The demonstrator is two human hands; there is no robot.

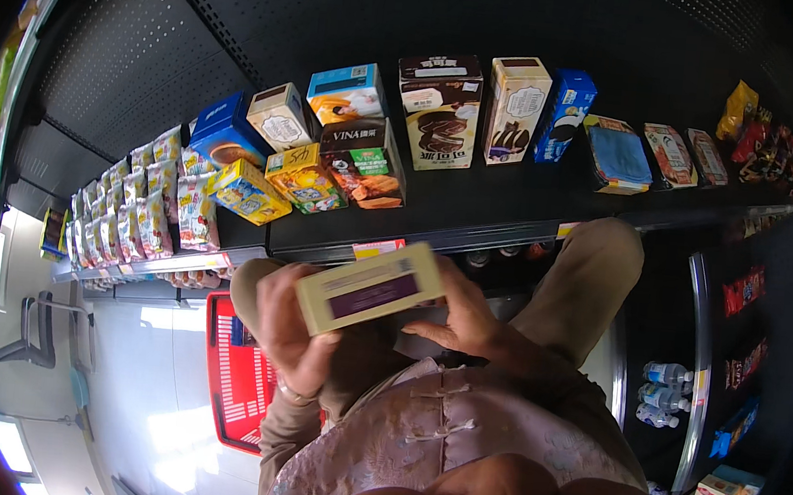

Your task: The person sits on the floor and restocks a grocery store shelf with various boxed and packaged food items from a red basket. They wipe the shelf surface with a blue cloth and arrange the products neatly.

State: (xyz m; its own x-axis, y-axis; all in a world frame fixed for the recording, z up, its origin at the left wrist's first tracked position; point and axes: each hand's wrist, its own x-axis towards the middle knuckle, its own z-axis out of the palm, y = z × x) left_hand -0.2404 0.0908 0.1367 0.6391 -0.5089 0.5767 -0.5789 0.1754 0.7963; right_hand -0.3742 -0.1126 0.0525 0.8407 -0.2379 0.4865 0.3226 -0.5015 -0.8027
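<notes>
A cream carton with a purple panel and small print (370, 289) is held level above my lap. My left hand (294, 323) grips its left end, thumb on the near edge and fingers behind. At the other end my right hand (465, 313) holds the carton's right side, its thumb apart from the box below. In front stands a black shelf (464, 197) with boxed snacks. The nearest boxes are a brown VINA biscuit box (365, 163), a yellow carton (307, 177) and a blue-and-yellow carton (251, 191). Behind them stands a tall brown chocolate-biscuit box (438, 113).
A red shopping basket (232, 389) sits on the floor at my left. Rows of small snack bags (198, 212) line the shelf's left part. Plastic-lidded packs (618, 157) stand right of the boxes. Water bottles (665, 395) lie on a side shelf at right. My knee (604, 255) touches or nears the shelf edge.
</notes>
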